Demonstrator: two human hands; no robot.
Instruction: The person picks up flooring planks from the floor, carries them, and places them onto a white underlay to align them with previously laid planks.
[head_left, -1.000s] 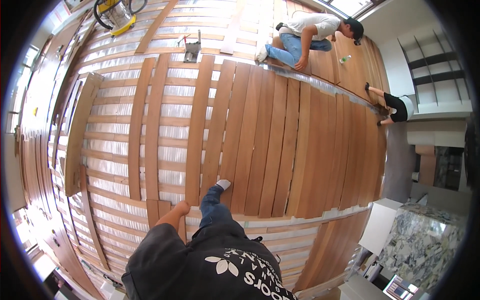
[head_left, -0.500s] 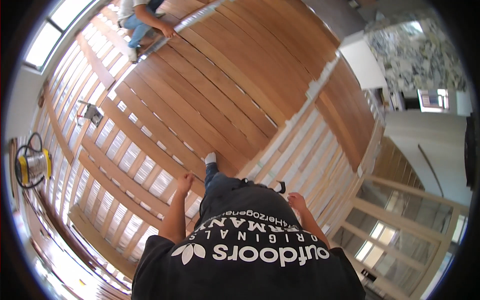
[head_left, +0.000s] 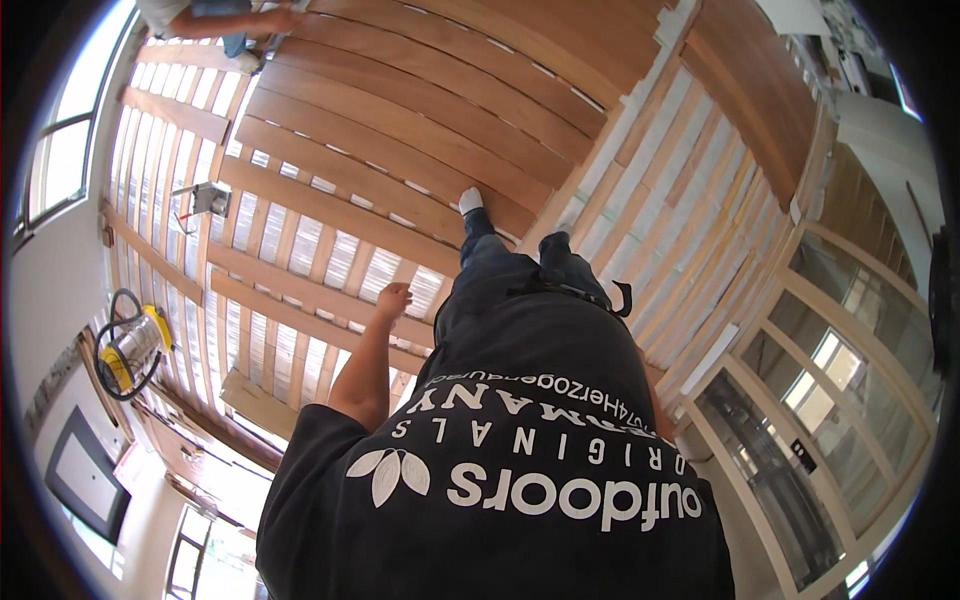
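My left hand (head_left: 395,300) hangs beside my hip with its fingers loosely curled, and nothing shows in it. Below it lie narrow wooden battens and loose wooden boards (head_left: 340,300) over silvery sheeting. Only a sliver of my right arm shows at my side; the right hand is hidden behind my body. My feet are among the laid brown floorboards (head_left: 420,100), with one white sock (head_left: 470,200) on a board next to the bare battens.
Another person's arm (head_left: 240,20) reaches over the boards at the far left. A small saw-like machine (head_left: 208,198) stands on the battens. Further left is a yellow and silver vacuum cleaner (head_left: 138,350) with a black hose. Framed glass doors (head_left: 800,400) stand at right.
My body has turned and stepped, so the floor has shifted in view. A second leg now shows. My right hand has gone out of sight, and the co-worker is nearer the top edge.
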